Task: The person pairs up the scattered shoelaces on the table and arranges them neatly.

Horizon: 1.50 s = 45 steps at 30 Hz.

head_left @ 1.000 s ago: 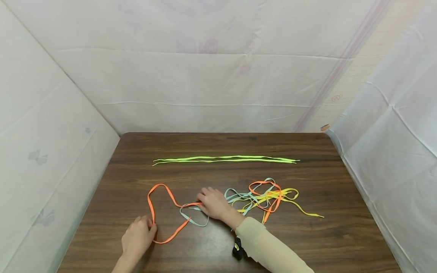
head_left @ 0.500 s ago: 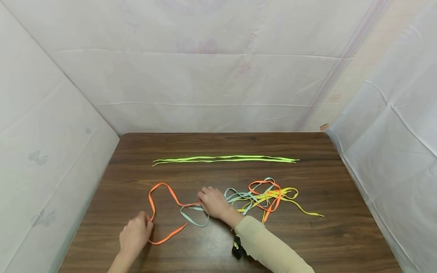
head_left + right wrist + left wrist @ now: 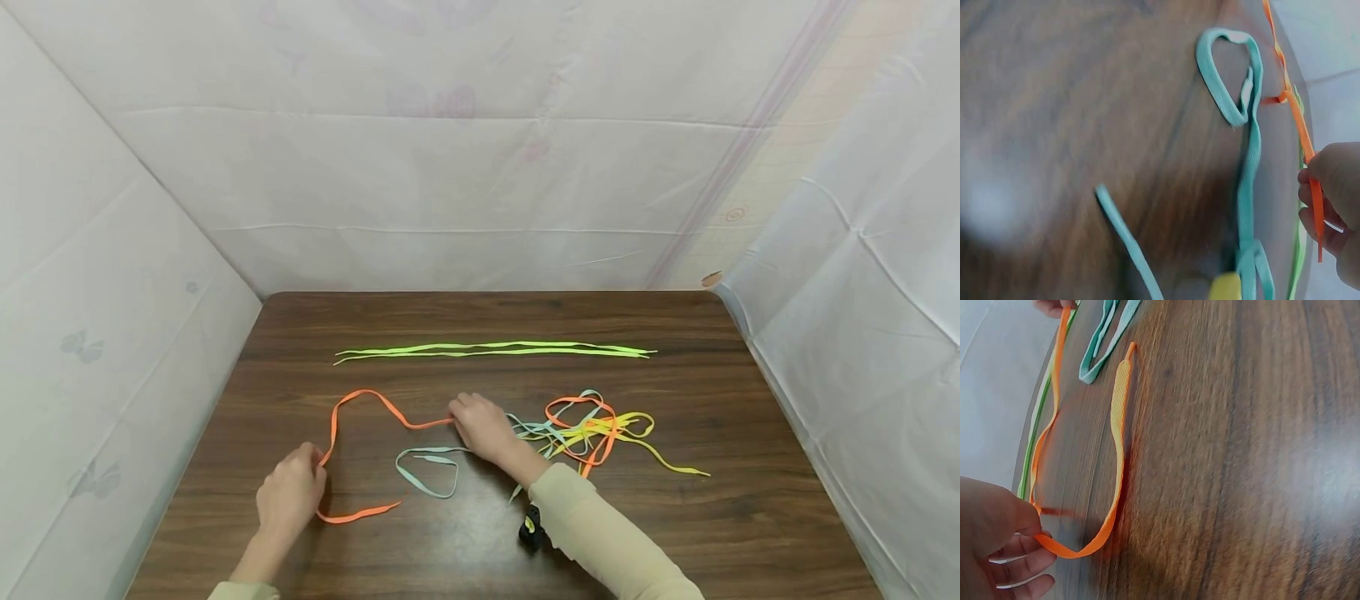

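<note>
My left hand (image 3: 288,492) comes in from the lower left, back up, its thumb and fingers clamped on an orange shoelace (image 3: 333,425). My other fingers on that side are loosely bent below the pinch. My right hand (image 3: 486,429) is well apart from it, the forearm in its pale sleeve (image 3: 600,529) slanting across from the lower right, and pinches the same lace close to its narrow tip, which pokes out past my fingers.

Between my hands the lace is flat, soft and woven, bowing away from me in a wavy arch over the desk (image 3: 262,383); beyond my left fingers, its other end curls back to the right and tapers to a thin, stiff point.

Near my right hand, a pale blue shoelace (image 3: 1246,212) bends into a teardrop loop, its ribbon finely ribbed. To the right lies a loose tangle (image 3: 592,429) of yellow, blue and orange laces. Farther off, neon green laces (image 3: 525,343) stretch nearly straight across the dark wood grain.
</note>
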Each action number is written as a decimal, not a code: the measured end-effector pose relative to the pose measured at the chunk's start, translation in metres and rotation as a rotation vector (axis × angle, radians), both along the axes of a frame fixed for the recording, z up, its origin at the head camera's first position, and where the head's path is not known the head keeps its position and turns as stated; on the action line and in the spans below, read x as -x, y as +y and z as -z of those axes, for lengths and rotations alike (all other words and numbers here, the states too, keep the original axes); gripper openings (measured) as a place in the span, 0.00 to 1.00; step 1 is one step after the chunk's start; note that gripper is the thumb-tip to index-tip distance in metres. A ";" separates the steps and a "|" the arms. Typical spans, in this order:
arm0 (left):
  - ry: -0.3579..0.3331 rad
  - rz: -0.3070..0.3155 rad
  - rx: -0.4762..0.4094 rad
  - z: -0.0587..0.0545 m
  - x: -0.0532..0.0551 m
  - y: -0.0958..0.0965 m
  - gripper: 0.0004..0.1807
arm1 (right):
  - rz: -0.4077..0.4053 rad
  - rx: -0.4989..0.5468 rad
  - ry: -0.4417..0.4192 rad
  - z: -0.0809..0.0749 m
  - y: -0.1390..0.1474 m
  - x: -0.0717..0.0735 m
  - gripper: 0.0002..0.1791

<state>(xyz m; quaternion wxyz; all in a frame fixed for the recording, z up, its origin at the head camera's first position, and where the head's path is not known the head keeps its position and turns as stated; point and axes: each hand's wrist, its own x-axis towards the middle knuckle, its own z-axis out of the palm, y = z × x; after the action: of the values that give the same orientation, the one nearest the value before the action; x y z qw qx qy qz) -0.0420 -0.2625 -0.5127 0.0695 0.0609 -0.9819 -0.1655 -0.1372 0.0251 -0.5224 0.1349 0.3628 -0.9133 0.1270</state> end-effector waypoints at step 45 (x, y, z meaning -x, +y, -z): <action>0.040 0.103 0.107 -0.015 0.047 -0.008 0.03 | 0.147 -0.038 0.095 -0.027 0.134 0.061 0.03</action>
<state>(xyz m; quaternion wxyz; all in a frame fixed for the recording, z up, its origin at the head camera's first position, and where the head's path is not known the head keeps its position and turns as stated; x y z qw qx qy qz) -0.0891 -0.2703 -0.4978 0.0838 0.0033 -0.9895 -0.1175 -0.1981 0.1591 -0.4951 0.1800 0.3026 -0.9324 0.0820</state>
